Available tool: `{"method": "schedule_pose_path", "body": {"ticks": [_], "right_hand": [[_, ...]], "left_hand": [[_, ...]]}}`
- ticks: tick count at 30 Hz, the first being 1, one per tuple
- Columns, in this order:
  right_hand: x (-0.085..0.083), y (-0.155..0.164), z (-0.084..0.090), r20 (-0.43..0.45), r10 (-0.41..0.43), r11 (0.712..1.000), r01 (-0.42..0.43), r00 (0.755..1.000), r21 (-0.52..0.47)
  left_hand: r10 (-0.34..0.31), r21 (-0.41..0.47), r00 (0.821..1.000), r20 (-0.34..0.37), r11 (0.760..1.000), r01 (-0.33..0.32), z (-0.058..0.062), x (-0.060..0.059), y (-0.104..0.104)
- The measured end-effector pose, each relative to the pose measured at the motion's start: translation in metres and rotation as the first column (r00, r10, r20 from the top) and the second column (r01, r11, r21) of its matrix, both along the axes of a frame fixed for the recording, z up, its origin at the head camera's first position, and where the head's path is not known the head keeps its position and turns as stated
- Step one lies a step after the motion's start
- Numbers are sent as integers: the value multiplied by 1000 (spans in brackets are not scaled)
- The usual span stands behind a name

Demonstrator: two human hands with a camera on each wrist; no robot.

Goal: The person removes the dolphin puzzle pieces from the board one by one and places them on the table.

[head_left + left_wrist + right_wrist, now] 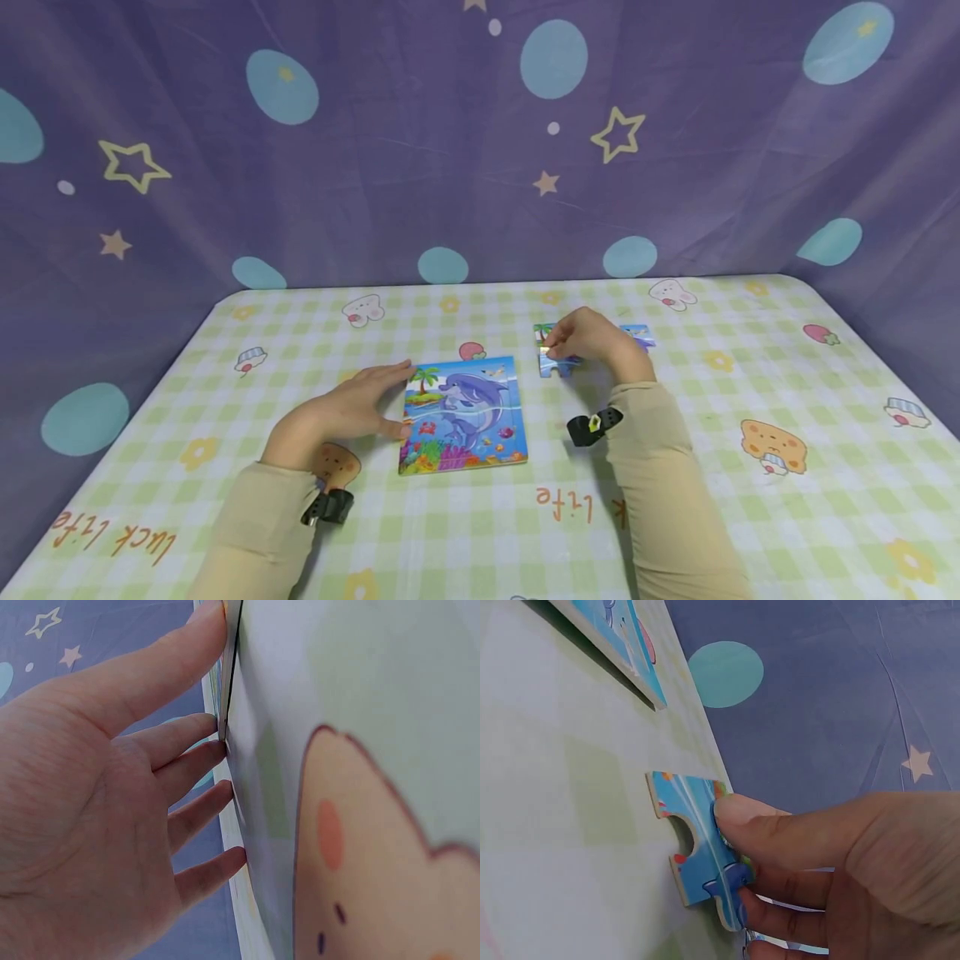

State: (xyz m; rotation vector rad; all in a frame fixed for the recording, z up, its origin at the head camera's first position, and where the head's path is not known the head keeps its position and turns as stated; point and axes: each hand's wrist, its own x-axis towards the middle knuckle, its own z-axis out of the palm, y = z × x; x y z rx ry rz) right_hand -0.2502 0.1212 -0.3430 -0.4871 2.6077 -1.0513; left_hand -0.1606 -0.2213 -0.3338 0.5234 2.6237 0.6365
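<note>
Piece (697,840): blue jigsaw piece with one notch and one tab, lying on the surface to the right of the board and apart from it. The right hand (592,340) pinches it, thumb on the printed face and fingers curled under the far edge. More loose pieces (639,336) lie just beyond that hand, partly hidden by it.

Board (461,412): square dolphin puzzle showing a palm tree, a crab and coral, lying flat near the middle of the surface. The left hand (341,414) rests against its left edge, fingers straight and spread, fingertips (217,746) touching the rim, gripping nothing.

Step, as judged: a loose piece is being picked up while the board is steadied. The next move likely calls for lifting the piece clear, carrying it leftward and turning it so that its tab and notch meet its neighbours. The board appears full in the head view, so the slot cannot be told.

Surface (750,500): cloth in green and white check with cartoon prints.

Writing: "luck Life" in orange near the left front edge, and "Life" again near the front centre, mirrored or inverted from this viewpoint. No brand is legible.

Backdrop (375,150): purple cloth with stars and teal dots.
</note>
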Motion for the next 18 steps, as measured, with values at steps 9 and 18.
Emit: {"method": "schedule_pose_path", "body": {"ticks": [9,18], "right_hand": [[0,1,2,-17,-33,999,33,999,24],[5,-19,10,-28,15,1000,-15,999,-14]], "left_hand": [[-10,-4,1000,-9,1000,10,-1,-1,1],[-4,-8,1000,-1,1000,4,-1,-1,0]]}}
